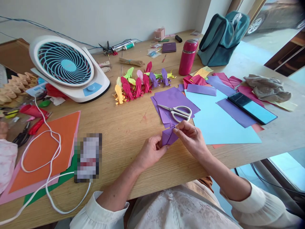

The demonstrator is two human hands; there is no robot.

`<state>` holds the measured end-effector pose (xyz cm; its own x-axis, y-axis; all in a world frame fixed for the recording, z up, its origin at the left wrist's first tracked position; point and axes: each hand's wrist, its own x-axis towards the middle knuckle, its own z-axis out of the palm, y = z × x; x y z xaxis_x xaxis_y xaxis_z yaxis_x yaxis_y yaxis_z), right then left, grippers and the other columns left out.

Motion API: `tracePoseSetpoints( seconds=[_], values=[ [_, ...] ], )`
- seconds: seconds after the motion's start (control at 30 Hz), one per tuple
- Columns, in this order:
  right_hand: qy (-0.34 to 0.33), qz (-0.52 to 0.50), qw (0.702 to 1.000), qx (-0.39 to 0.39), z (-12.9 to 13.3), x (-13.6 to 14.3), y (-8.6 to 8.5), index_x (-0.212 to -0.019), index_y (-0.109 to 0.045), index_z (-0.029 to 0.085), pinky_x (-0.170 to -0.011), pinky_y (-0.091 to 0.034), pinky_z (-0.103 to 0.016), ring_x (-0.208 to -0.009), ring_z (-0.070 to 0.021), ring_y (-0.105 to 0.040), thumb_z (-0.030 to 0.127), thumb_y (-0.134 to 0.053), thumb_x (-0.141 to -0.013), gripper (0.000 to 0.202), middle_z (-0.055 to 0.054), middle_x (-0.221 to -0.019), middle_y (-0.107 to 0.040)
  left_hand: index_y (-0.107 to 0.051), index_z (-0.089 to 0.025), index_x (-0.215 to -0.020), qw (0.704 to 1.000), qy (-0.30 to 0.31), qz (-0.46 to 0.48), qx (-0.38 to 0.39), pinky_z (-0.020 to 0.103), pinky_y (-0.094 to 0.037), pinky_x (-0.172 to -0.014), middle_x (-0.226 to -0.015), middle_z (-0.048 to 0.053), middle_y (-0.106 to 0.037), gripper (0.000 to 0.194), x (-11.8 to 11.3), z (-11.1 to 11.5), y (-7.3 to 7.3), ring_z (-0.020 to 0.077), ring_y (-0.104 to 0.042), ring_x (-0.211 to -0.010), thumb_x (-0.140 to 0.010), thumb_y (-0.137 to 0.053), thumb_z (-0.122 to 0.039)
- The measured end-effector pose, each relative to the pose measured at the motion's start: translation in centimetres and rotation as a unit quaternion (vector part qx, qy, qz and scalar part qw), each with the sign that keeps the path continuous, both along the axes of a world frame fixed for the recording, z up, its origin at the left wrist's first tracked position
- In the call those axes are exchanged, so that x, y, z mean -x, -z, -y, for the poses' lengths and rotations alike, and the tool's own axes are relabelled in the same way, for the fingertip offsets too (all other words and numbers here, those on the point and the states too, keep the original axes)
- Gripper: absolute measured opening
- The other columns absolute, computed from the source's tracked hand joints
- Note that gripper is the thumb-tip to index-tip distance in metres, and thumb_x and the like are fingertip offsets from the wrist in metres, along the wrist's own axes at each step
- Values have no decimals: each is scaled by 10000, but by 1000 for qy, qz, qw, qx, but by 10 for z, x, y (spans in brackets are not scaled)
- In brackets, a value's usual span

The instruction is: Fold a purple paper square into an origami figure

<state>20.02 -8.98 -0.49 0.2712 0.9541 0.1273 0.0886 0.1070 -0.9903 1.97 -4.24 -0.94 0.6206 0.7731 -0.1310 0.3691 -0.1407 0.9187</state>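
A small folded piece of purple paper (pixel 168 136) is held between both hands, over the table near its front edge. My left hand (pixel 152 148) grips its left and lower side, fingers closed. With thumb and forefinger, my right hand (pixel 189 135) pinches the upper right corner. Just beyond lie white-handled scissors (pixel 177 112), blades pointing left, on a stack of purple paper sheets (pixel 172 97). To the right of them is a large light blue sheet (pixel 214 121). Farther back stand several folded paper figures (pixel 138 83) in red, yellow, pink, green and purple.
A white fan (pixel 66 66) stands at the left, near orange sheets (pixel 47 149) and a white cable (pixel 51 165). A phone (pixel 88 157) lies left of my arm, another phone (pixel 252 108) at right. Behind are a pink bottle (pixel 188 58) and teal bag (pixel 221 41). Another person's sleeve (pixel 7 162) shows far left.
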Motion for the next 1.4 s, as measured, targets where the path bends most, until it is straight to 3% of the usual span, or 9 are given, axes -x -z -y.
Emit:
tracePoseSetpoints(
  seconds=[0.27,0.53,0.7,0.87,1.07,1.4],
  values=[
    [-20,-89,995,32,-3,0,1,-799,-573,196,-583,-380,-277,-626,-130,-486,457,-730,-841,307,7,-694,-557,-576,-146,-749,1000,4,-2,-5,222,-307,-541,-636,-48,-429,182,1,1,-2,93,-393,-592,-826,-631,-301],
    [-23,-51,998,13,-2,-3,0,-750,-540,198,-570,-324,-265,-606,-109,-399,472,-696,-871,338,34,-652,-481,-538,-154,-718,1000,22,-9,1,220,-303,-546,-638,-53,-417,203,3,1,-2,92,-392,-598,-820,-646,-292],
    [-29,-74,996,48,-4,-2,-6,-721,-535,200,-578,-345,-259,-608,-113,-405,570,-630,-887,416,28,-649,-469,-564,-158,-777,999,12,5,34,218,-325,-546,-652,-46,-462,199,4,0,0,98,-430,-593,-846,-645,-327],
    [-53,-41,996,66,-4,-2,-8,-696,-538,197,-601,-381,-264,-631,-128,-451,615,-593,-890,465,7,-659,-510,-578,-163,-854,996,4,46,71,219,-356,-535,-647,-41,-506,156,3,-3,1,106,-477,-573,-864,-631,-310],
    [-42,17,998,43,-1,0,1,-656,-494,197,-539,-275,-268,-580,-107,-351,530,-639,-888,431,29,-611,-443,-598,-149,-848,996,-9,54,76,221,-364,-525,-648,-33,-515,203,0,-1,-4,102,-482,-558,-852,-651,-344],
    [-33,71,994,72,-1,1,2,-584,-407,207,-491,-227,-267,-526,-95,-299,632,-581,-890,552,41,-534,-365,-602,-149,-850,992,-32,75,92,210,-387,-495,-610,-46,-513,240,-1,-1,-3,89,-472,-514,-853,-644,-385]
  ],
)
